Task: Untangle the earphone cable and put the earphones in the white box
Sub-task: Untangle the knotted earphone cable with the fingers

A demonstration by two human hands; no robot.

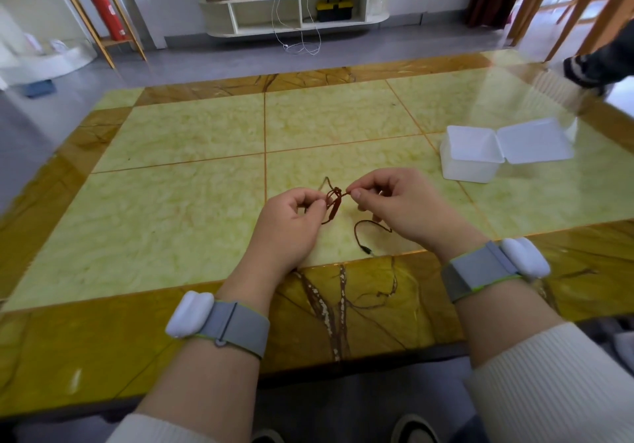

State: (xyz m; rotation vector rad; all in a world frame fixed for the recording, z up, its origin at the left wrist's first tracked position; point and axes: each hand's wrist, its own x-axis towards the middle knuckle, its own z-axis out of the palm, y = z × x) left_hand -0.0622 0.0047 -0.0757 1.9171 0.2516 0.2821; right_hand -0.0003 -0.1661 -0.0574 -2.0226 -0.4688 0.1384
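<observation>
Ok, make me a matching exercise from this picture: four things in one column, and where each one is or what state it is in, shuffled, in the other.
Things:
1. dark brown knotted earphone cable
2. white plastic box
3. metal jack plug
4. red fire extinguisher

Places or states:
A. lying on the table near the front border
B. pinched between both hands above the table
C. standing on the floor by the far wall, at left
D. open, lid flipped back, on the table to the right

Pairs: 1-B, 2-D, 3-A, 4-C
</observation>
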